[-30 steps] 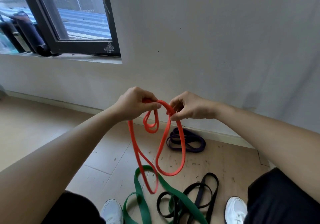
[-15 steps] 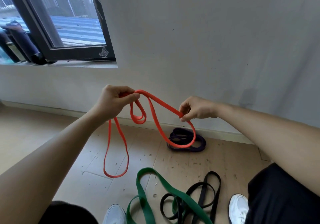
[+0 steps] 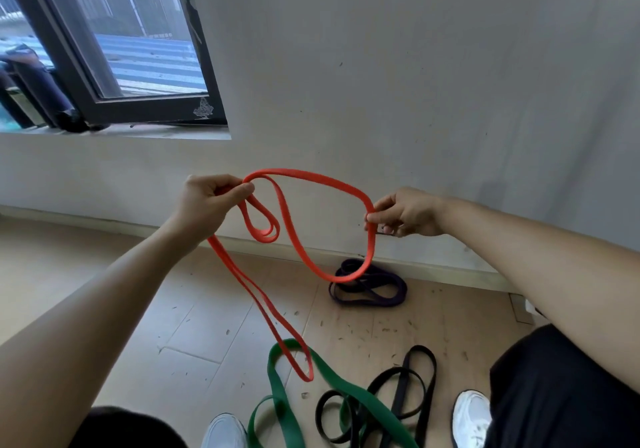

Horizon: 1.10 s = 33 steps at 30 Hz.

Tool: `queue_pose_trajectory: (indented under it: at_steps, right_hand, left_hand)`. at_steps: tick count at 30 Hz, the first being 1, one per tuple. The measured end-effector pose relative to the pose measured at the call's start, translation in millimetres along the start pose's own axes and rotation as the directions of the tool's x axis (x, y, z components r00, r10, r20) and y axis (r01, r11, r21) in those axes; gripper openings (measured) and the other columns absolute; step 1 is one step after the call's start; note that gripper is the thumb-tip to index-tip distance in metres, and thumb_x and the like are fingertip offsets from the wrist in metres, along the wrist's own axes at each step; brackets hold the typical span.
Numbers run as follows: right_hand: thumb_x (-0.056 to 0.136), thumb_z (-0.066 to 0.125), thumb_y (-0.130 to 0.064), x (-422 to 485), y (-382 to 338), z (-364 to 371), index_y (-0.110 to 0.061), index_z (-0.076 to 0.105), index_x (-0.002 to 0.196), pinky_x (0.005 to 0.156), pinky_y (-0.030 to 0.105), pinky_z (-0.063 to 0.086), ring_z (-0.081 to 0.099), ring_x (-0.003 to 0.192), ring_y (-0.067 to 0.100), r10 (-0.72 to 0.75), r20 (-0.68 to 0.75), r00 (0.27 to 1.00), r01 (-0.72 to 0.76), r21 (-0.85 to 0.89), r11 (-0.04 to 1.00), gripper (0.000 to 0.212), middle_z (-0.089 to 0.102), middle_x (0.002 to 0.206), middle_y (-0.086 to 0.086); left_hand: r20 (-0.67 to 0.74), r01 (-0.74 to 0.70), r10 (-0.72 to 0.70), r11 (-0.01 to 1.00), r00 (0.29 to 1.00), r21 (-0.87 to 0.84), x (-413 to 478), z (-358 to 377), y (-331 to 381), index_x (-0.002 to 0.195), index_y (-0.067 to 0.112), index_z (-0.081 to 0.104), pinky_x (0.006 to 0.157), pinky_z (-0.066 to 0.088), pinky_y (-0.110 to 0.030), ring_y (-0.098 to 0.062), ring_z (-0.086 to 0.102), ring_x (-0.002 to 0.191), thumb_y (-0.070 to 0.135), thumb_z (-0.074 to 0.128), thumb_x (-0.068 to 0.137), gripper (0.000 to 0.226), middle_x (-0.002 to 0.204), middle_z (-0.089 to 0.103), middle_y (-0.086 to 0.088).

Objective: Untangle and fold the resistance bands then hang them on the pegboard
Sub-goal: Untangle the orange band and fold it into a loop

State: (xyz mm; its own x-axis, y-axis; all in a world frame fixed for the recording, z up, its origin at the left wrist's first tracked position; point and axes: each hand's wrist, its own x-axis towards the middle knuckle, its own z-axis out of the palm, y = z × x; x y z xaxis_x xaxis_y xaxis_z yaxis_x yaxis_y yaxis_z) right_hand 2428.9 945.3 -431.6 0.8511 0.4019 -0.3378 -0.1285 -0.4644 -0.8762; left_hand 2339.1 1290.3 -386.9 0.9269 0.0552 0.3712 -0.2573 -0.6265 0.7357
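By the feet a green band (image 3: 277,388) and a black band (image 3: 398,373) lie tangled on the floor. Above them the orange band (image 3: 311,175) hangs in the air between both hands, its longest doubled loop dangling just over the green one. It looks light, limp and rubbery, apt to twist, so gripping at the bends seems best. The left hand (image 3: 204,205) curls fingers and thumb round gathered strands, a small loop drooping beneath; the right hand (image 3: 408,212) pinches one bend between thumb and forefinger. Farther off, a purple band (image 3: 381,300) lies coiled by the wall
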Motion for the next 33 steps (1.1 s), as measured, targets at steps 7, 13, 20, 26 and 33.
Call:
queue_pose_trajectory:
  at_steps: [7,13,20,26,33]
  right_hand:
    - [0.087,0.066,-0.027,-17.1,-7.4,-21.4,-0.004,0.071,0.11,0.051,0.017,0.05,0.053,0.058,0.006,-0.016,0.11,0.994,-0.024,0.349,0.937,0.033,0.067,0.08,0.001]
    - [0.094,0.066,-0.029,-17.9,-2.3,-26.8,-0.009,0.071,0.11,0.072,0.029,0.047,0.057,0.072,0.011,-0.017,0.071,0.997,0.006,0.151,0.989,0.027,0.064,0.08,-0.002]
    - [0.084,0.075,-0.005,-4.0,14.2,-13.1,-0.015,0.075,0.09,0.063,0.02,0.048,0.064,0.074,0.014,-0.196,-0.152,0.969,0.056,-0.636,0.77,0.012,0.07,0.079,-0.002]
    - [0.086,0.068,0.0,6.1,23.3,-23.7,-0.015,0.075,0.089,0.059,0.022,0.047,0.064,0.064,0.011,-0.202,-0.266,0.943,-0.031,-0.671,0.741,0.017,0.069,0.076,0.0]
    - [0.088,0.075,-0.009,3.6,22.6,-18.5,-0.017,0.074,0.098,0.058,0.018,0.049,0.066,0.079,0.016,-0.091,-0.114,0.989,-0.001,-0.629,0.777,0.014,0.071,0.086,0.001]
  left_hand:
    - [0.002,0.085,-0.085,0.995,0.996,0.059,-3.7,-6.9,-18.6,0.108,0.002,0.072,0.069,0.047,-0.013,-0.008,0.067,0.085,0.017,0.064,0.097,0.02,0.09,0.071,-0.001]
    - [0.021,0.111,-0.113,0.992,0.993,0.059,-3.9,-7.9,-20.4,0.107,0.006,0.072,0.073,0.047,-0.017,-0.012,0.069,0.09,0.019,0.065,0.097,0.019,0.094,0.073,-0.004]
    - [0.091,0.041,-0.05,0.995,0.995,0.096,-3.2,-2.4,-13.5,0.096,0.019,0.071,0.073,0.056,-0.024,-0.019,0.071,0.083,0.021,0.066,0.095,0.005,0.089,0.074,-0.004]
    - [0.044,0.043,-0.045,0.998,0.998,0.053,-3.5,-4.7,-12.9,0.101,0.014,0.071,0.071,0.05,-0.017,-0.012,0.07,0.085,0.017,0.066,0.095,0.008,0.09,0.073,-0.002]
    - [0.155,0.006,-0.013,0.999,0.988,0.05,-5.1,-0.7,-6.1,0.096,0.019,0.073,0.081,0.059,-0.032,-0.022,0.072,0.088,0.024,0.066,0.094,0.009,0.089,0.075,-0.004]
